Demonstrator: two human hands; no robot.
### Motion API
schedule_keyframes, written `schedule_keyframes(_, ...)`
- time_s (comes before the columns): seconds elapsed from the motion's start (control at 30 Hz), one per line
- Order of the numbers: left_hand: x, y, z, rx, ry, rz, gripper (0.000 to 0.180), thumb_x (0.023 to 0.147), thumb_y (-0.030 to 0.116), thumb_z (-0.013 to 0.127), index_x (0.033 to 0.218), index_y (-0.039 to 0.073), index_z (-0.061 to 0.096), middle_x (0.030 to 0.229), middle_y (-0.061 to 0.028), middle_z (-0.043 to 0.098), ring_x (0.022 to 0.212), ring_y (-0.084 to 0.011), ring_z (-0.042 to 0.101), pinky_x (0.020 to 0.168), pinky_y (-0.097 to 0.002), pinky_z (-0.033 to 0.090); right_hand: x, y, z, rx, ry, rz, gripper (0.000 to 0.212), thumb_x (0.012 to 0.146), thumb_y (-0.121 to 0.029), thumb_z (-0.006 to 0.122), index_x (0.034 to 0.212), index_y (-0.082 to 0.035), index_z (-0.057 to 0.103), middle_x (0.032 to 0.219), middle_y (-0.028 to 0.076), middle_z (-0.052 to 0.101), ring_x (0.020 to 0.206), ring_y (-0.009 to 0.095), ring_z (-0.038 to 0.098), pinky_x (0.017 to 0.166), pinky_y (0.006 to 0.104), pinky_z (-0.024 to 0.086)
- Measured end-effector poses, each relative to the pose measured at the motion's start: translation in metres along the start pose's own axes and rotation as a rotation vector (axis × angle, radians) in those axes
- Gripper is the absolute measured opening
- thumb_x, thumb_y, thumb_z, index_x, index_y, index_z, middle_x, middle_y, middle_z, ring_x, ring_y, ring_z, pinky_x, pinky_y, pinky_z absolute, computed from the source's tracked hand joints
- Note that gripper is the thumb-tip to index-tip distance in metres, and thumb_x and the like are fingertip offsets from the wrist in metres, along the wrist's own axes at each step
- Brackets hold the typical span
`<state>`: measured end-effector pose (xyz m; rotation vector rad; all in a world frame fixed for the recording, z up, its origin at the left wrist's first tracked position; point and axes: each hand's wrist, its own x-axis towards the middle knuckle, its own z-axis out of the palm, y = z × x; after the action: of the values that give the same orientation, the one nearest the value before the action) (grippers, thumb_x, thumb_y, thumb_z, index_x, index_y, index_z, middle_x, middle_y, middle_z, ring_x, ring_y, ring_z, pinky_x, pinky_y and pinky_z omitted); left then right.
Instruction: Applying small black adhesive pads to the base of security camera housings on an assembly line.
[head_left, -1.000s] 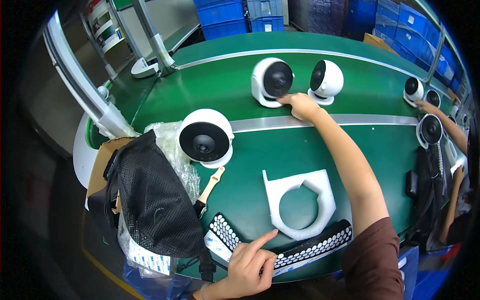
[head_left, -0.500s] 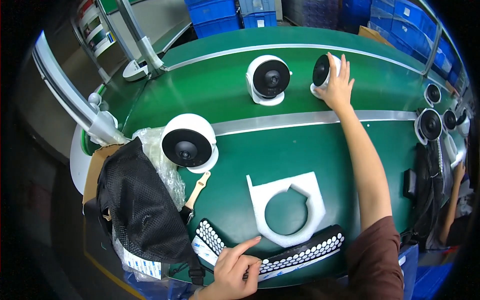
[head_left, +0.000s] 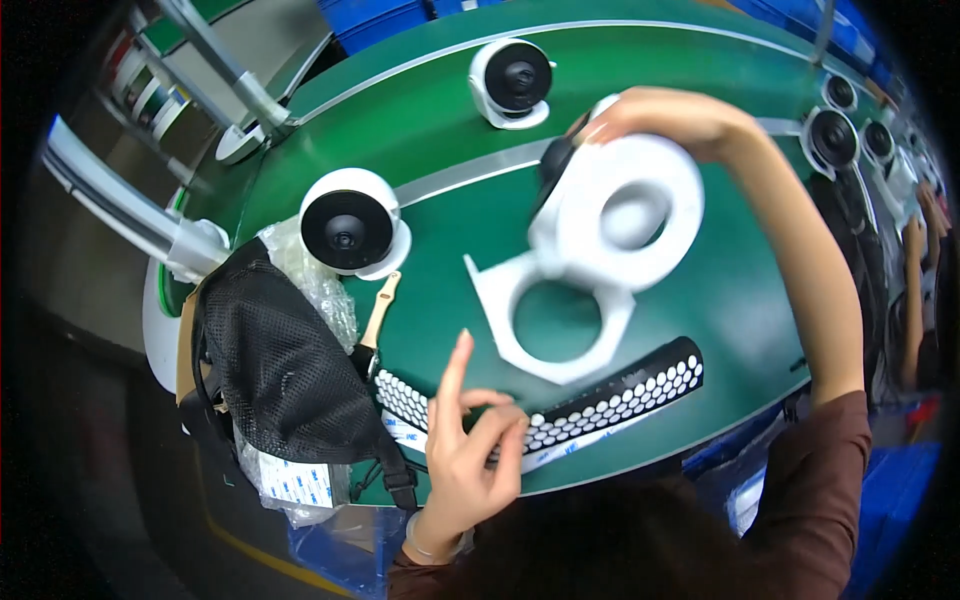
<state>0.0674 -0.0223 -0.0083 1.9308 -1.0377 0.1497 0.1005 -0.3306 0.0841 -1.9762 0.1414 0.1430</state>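
My right hand (head_left: 632, 115) grips the top of a white security camera (head_left: 680, 235) with a black front. It is tipped so its round underside shows, and motion blurs it. Beneath it a white foam cradle (head_left: 498, 308) with a round hole lies on the green table, partly covered. My left hand (head_left: 465, 455) is over a black sheet of round white pads (head_left: 625, 402) near the table's front edge. Its index finger points up while thumb and another finger pinch together; whether a pad is between them I cannot make out.
Other white cameras stand at the left (head_left: 347, 228) and on the far strip (head_left: 515, 78). A black mesh bag (head_left: 285, 350), bubble wrap (head_left: 325, 275) and a wooden-handled brush (head_left: 380, 308) lie at the left. More cameras (head_left: 832, 140) and another person's arm (head_left: 914, 290) are at the right.
My right hand has brought the camera from the far strip toward me, above the foam cradle, turning up its underside. My left index finger has lifted. The whole view has shifted.
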Motion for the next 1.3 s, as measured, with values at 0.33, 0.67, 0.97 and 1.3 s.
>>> schedule_keyframes(0.33,0.0,0.0,0.009,-0.14,-0.177,0.014,0.005,0.076,0.007,0.06,0.081,0.005,0.062,0.121,-0.0269,0.046,0.086,-0.0311,0.054,0.079,-0.0348,0.04,0.001,-0.023,0.078,-0.528,-0.236,0.099,0.074,0.064,-0.069,0.056,0.082,0.002,0.068,0.083,0.017,0.064,0.075,0.026,0.062,0.063,0.0363,0.048)
schedule_keyframes(0.67,-0.015,0.004,-0.005,-0.11,0.0,0.026,0.004,0.073,0.002,0.061,0.076,0.003,0.059,0.097,-0.0128,0.052,0.079,-0.0228,0.051,0.076,-0.0326,0.038,-0.139,-0.03,0.132,-0.664,0.371,-0.325,0.013,0.076,-0.013,0.065,0.079,-0.001,0.061,0.07,0.012,0.059,0.067,0.025,0.059,0.061,0.0318,0.046)
schedule_keyframes(0.97,-0.004,0.018,-0.009,-0.137,-0.169,0.17,0.011,0.068,0.003,0.067,0.076,0.004,0.06,0.062,-0.0034,0.055,0.057,-0.0191,0.046,0.064,-0.0291,0.032,-0.141,0.026,0.161,-0.443,0.271,-0.433,0.01,0.074,-0.01,0.063,0.082,-0.006,0.058,0.072,0.009,0.058,0.069,0.027,0.057,0.058,0.0356,0.045)
schedule_keyframes(1.3,-0.002,0.016,0.003,-0.126,-0.1,0.158,0.007,0.067,0.001,0.065,0.071,0.004,0.059,0.059,-0.0034,0.054,0.052,-0.0184,0.043,0.059,-0.0295,0.029,-0.135,0.024,0.167,-0.405,0.406,-0.538,0.011,0.07,-0.007,0.066,0.078,-0.008,0.058,0.072,0.004,0.055,0.065,0.022,0.055,0.055,0.0303,0.045)
